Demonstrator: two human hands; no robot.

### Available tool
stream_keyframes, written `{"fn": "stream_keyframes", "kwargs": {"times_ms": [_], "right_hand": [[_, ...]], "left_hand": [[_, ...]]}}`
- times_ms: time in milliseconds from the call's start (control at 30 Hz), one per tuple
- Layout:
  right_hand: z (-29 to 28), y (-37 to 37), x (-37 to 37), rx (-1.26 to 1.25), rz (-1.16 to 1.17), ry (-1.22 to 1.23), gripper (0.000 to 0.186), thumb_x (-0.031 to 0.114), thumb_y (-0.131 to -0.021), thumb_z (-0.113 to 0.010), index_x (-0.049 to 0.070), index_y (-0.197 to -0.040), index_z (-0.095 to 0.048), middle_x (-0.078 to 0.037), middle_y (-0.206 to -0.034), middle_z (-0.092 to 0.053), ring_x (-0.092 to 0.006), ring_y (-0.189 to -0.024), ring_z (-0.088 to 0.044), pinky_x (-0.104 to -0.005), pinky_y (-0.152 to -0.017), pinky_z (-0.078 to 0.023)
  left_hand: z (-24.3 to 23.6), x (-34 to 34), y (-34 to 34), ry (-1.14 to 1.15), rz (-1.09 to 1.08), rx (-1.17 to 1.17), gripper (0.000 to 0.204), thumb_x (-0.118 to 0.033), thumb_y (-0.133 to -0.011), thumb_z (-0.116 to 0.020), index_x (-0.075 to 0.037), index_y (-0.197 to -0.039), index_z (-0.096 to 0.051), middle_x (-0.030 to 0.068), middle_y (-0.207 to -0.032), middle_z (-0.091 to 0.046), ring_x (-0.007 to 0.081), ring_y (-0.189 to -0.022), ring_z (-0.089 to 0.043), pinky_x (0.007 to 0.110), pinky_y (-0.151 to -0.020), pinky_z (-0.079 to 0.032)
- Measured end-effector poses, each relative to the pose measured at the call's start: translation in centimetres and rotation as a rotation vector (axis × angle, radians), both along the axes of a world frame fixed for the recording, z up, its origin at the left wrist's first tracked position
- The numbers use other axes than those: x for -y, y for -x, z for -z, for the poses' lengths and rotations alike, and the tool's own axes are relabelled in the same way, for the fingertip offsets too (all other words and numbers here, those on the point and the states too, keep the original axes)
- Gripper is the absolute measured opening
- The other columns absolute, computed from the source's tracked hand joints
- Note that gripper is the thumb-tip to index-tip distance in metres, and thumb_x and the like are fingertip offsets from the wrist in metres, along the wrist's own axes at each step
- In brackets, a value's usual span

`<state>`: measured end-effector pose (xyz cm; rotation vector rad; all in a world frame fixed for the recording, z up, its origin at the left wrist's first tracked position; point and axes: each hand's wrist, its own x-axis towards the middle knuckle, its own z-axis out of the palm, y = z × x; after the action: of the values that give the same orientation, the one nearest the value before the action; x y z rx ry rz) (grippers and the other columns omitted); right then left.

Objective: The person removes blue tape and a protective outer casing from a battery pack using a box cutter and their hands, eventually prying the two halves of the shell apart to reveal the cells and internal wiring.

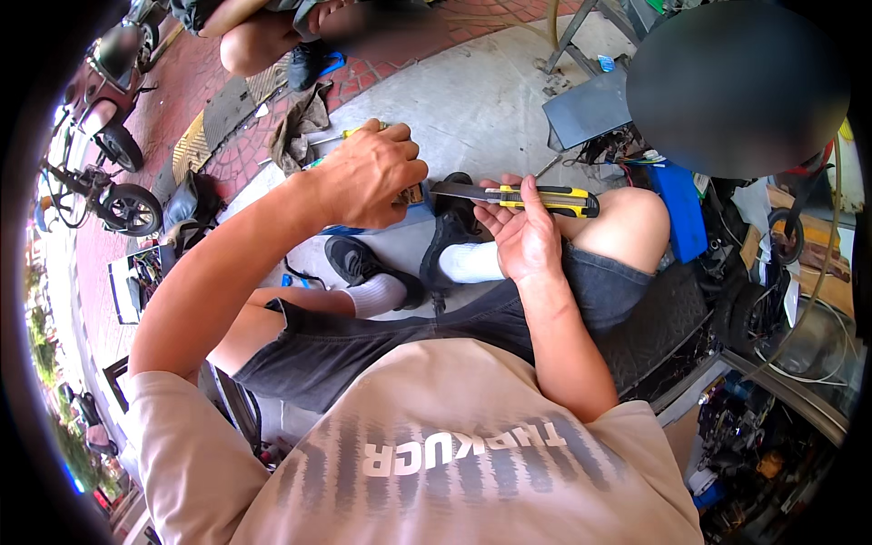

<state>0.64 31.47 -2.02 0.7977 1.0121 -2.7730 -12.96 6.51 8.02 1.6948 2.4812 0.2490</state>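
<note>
My right hand (522, 232) is wrapped round a yellow and black utility knife (545, 200), its blade extended and pointing left. The blade tip comes close to my left hand (372, 173), whose fingers are closed with the back of the hand up. A small brownish piece (411, 194) shows at the edge of those fingers; its kind I cannot make out. Below the left hand, a blue object (400, 221) is partly hidden. Just beyond that hand lies a tool with a yellow handle (350, 133) and a thin metal shaft, partly covered.
A crumpled dark cloth (300, 123) lies on the floor at far left. A grey flat panel (589, 107) and a blue case (677, 211) stand at right among cluttered parts. Another person's knee (250, 45) is at the top. Parked scooters (109, 104) stand at left.
</note>
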Motion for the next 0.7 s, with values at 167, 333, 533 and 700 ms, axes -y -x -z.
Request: {"fn": "stream_keyframes", "kwargs": {"times_ms": [167,333,533,700], "right_hand": [[0.5,-0.1,-0.5,-0.016,-0.001,0.021,0.043,0.047,-0.112,-0.064,0.007,-0.129,-0.065,-0.021,-0.128,-0.074,-0.0305,-0.111,-0.074,-0.0440,-0.098,-0.061],[0.4,0.6,0.0,-0.037,0.001,0.029,0.042,0.044,-0.111,-0.067,0.005,-0.127,-0.065,-0.022,-0.124,-0.076,-0.0305,-0.106,-0.076,-0.0434,-0.095,-0.063],[0.2,-0.2,-0.3,-0.003,0.016,0.009,0.046,0.047,-0.110,-0.068,0.005,-0.128,-0.066,-0.021,-0.123,-0.075,-0.0288,-0.104,-0.074,-0.0428,-0.092,-0.064],[0.3,0.0,-0.1,0.004,-0.017,0.021,0.044,0.048,-0.111,-0.067,0.007,-0.126,-0.068,-0.019,-0.122,-0.076,-0.0281,-0.103,-0.074,-0.0424,-0.090,-0.064]], "left_hand": [[-3.5,3.6,0.6,-0.201,-0.095,0.065,0.021,-0.010,-0.066,-0.074,-0.005,-0.070,-0.054,0.0122,-0.082,-0.059,0.0350,-0.088,-0.059,0.047,-0.077,-0.051],[-5.1,5.9,-0.7,-0.341,-0.228,0.020,0.021,-0.010,-0.068,-0.073,-0.002,-0.079,-0.057,0.0159,-0.104,-0.062,0.0359,-0.103,-0.058,0.044,-0.087,-0.054],[-5.4,10.8,-5.0,-0.428,-0.561,-0.150,0.047,-0.018,-0.073,-0.076,-0.003,-0.116,-0.068,0.0260,-0.153,-0.057,0.0485,-0.139,-0.055,0.055,-0.115,-0.048],[-1.5,15.0,-9.1,-0.926,-1.011,0.160,0.068,-0.015,-0.084,-0.067,-0.003,-0.150,-0.060,0.0212,-0.160,-0.054,0.0351,-0.144,-0.058,0.044,-0.116,-0.049]]}}
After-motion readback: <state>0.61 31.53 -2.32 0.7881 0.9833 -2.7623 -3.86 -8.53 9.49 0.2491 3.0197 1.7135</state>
